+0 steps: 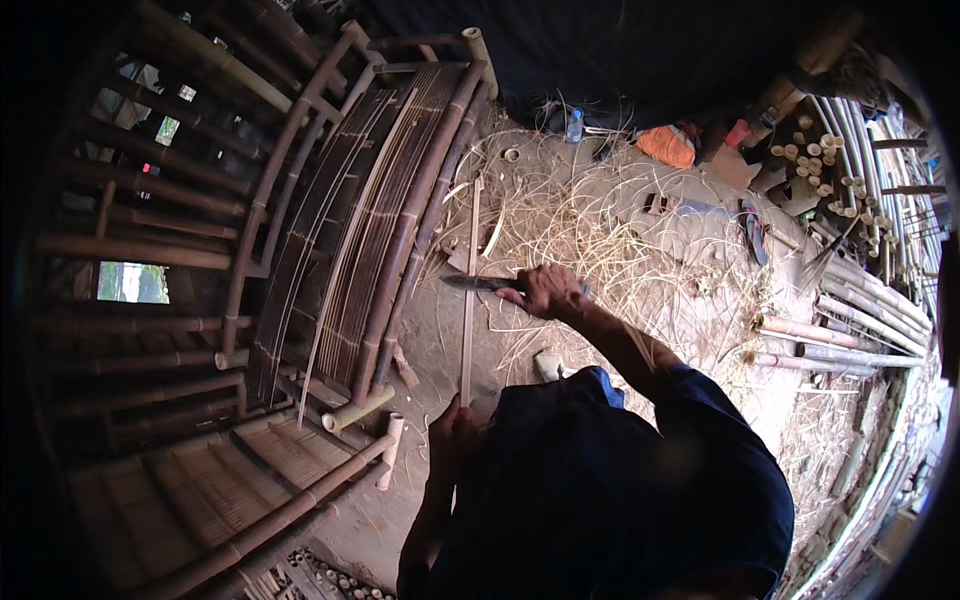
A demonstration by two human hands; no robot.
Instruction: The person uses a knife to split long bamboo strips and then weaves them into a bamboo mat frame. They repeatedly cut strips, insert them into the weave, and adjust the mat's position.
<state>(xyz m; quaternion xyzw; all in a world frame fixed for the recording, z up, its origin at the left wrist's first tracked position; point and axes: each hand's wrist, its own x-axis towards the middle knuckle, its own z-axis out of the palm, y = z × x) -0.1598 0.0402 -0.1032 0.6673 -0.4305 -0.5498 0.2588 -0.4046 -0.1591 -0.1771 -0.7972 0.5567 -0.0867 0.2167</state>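
My left hand (pixel 453 434) is closed around the lower end of a long, flat bamboo strip (pixel 468 345). The strip runs away from me, nearly straight up the view. My right hand (pixel 546 291) grips a knife (pixel 472 283), its dark blade pointing left and lying across the strip. Whether the edge has entered the bamboo is too small to tell. Most of the knife's handle is hidden in my fist. Pale, curly bamboo shavings (pixel 600 240) cover the ground beyond and to the right of my right hand.
A bamboo bench (pixel 380 220) stands close on the left, with long thin strips on its slats. Another slatted bamboo piece (pixel 240 460) is nearer. Bamboo poles (pixel 850 340) lie at right. An orange bag (pixel 668 145), a blue bottle (pixel 575 126) and a sandal (pixel 752 232) lie farther off.
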